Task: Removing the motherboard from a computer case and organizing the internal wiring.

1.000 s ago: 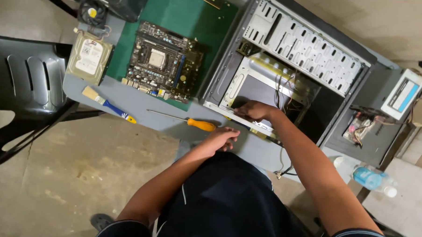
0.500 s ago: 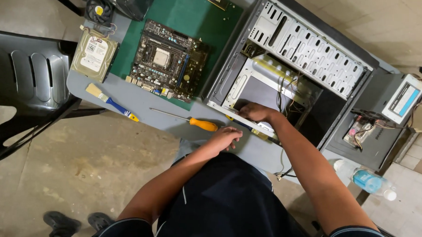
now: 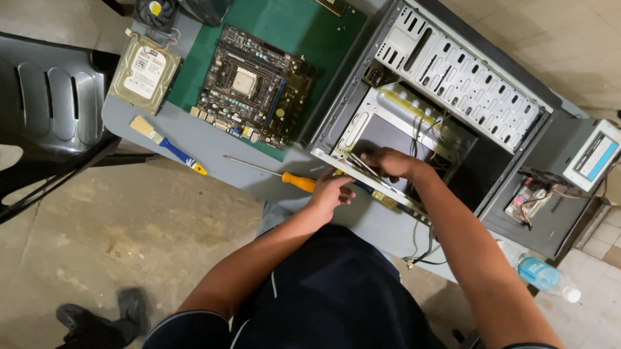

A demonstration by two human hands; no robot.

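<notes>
An open grey computer case (image 3: pixel 458 83) lies on its side on the grey table (image 3: pixel 208 150). My right hand (image 3: pixel 390 162) reaches inside its near edge, fingers curled on the metal drive bracket (image 3: pixel 365 173) by the cables. My left hand (image 3: pixel 332 191) rests on the outside of that same front rim, next to an orange-handled screwdriver (image 3: pixel 283 177) lying on the table. Whether the right hand holds a small part is hidden.
A motherboard (image 3: pixel 251 86) sits on a green mat (image 3: pixel 288 22). A hard drive (image 3: pixel 145 72), a fan (image 3: pixel 154 7) and a blue-handled brush (image 3: pixel 167 145) lie at left. A power supply (image 3: pixel 597 157) is at right, a water bottle (image 3: pixel 544 275) below, a black chair (image 3: pixel 37 110) far left.
Both hands stay at the case's front rim; the left hand has shifted slightly toward the screwdriver handle. The view has drifted a little, and shoes appear at lower left.
</notes>
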